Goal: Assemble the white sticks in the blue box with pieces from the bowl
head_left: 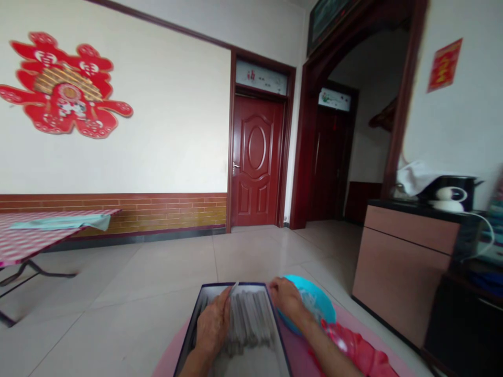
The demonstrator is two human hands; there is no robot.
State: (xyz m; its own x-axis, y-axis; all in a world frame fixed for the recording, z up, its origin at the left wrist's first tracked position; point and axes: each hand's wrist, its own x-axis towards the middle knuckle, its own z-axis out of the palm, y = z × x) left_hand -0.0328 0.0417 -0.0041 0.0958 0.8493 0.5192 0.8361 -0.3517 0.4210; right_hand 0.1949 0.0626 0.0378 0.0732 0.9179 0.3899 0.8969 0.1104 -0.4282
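Left hand (212, 327) is down on the packed grey strands (251, 319) in a dark-rimmed box (251, 285), fingers closed together, a slim pale tip (234, 287) showing past them. A light, flat touch suits here! Right hand (286, 298), fingers curled, sits against a turquoise bowl (324, 306) on the right; any hold there, can't tell.

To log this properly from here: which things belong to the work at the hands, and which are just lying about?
At the work:
left hand, in an open dark-rimmed box of grey strands
right hand, at a turquoise bowl

Lying about:
crumpled red plastic
checked-cloth folding table
black pot on a cabinet
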